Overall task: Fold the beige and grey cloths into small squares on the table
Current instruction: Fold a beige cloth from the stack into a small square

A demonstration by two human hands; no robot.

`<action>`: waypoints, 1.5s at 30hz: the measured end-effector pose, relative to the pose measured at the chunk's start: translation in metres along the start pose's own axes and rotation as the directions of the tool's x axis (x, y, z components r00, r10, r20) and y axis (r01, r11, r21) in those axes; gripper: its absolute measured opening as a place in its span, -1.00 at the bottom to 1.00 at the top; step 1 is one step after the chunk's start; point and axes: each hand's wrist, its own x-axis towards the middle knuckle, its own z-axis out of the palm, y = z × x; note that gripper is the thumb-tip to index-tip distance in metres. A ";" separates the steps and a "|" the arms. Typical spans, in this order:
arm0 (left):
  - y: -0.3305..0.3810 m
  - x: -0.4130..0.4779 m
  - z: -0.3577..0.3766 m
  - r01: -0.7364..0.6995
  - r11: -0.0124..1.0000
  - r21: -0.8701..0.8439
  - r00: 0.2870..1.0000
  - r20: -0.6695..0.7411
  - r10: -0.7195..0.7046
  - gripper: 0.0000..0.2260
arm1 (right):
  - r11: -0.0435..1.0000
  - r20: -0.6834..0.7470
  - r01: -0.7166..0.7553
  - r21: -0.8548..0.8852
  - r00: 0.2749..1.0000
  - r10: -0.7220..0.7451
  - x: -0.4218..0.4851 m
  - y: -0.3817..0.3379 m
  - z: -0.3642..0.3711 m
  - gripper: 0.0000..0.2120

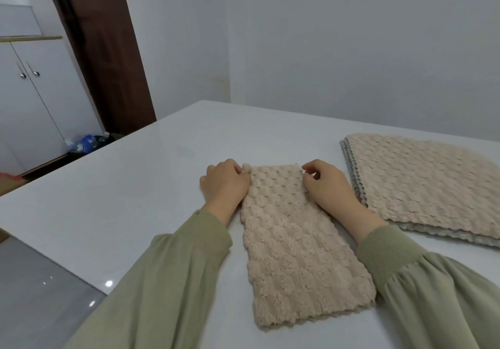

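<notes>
Olive sleeves, fluffy beige cloth folded oblong, left hand and right hand pinching far corners

Soft, even light; glare spots on floor; wide-angle bending at edges.

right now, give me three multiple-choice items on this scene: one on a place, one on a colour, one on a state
1. Where is the stack relative to the folded beige cloth?
A) to its right B) to its left C) on top of it
2. What colour is the lower cloth in the stack?
A) blue B) grey C) red
3. How are the hands placed?
A) flat on the stack B) hanging at the sides C) each at a far corner of the folded beige cloth

Answers:
1 A: the stack lies beyond the right hand.
2 B: its grey edge shows under the beige top layer.
3 C: the left hand and the right hand grip the far corners with curled fingers.
</notes>
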 end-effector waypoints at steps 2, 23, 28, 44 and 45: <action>0.000 0.001 -0.007 -0.020 0.958 -0.285 0.999 0.025 0.029 -0.90 | 0.997 0.023 -0.027 0.078 0.999 0.025 0.004 0.002 0.002 -0.65; 0.008 -0.007 -0.035 -0.001 0.722 -0.692 0.994 0.080 0.077 -0.70 | 0.798 0.132 -0.158 0.582 0.986 0.098 0.012 -0.021 -0.033 -0.88; 0.007 -0.004 -0.036 -0.039 0.780 -0.625 0.999 0.000 0.050 -0.85 | 0.945 0.006 -0.140 0.295 0.989 0.145 0.010 -0.027 -0.037 -0.77; 0.006 -0.044 -0.038 0.160 0.464 -0.871 0.978 0.203 0.046 -0.86 | 0.798 -0.252 -0.010 0.603 0.946 0.202 -0.047 -0.034 -0.011 -0.79; 0.004 -0.047 -0.040 0.180 0.463 -0.868 0.972 0.229 0.052 -0.89 | 0.808 -0.253 -0.014 0.589 0.946 0.201 -0.052 -0.032 -0.012 -0.82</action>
